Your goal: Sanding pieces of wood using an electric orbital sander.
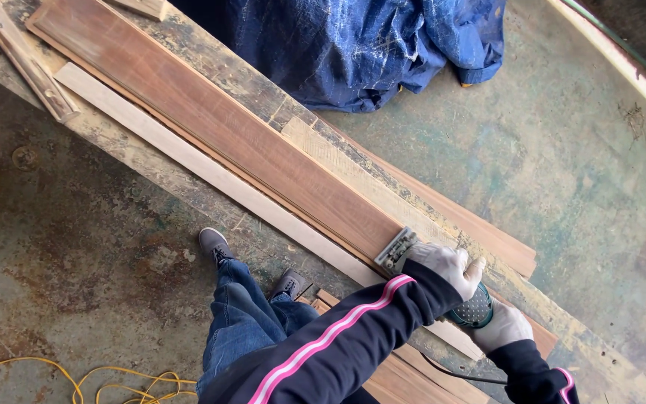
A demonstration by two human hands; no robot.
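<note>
Stained concrete floor (562, 172) surrounds a worn workbench (211, 63). Near its right end, the gloved left hand (450, 265) and right hand (502, 328) both grip a sander (435, 288) resting on the brown board (218, 131).

Green sander (443, 288), mostly hidden, flat at brown plank's (211, 127) near end

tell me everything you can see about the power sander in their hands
The power sander is mostly hidden under both gloved hands. A grey metal base plate shows at the end of the dark brown board, flat on it; a teal body shows between the left hand and right hand. A dark cord trails behind.
</note>
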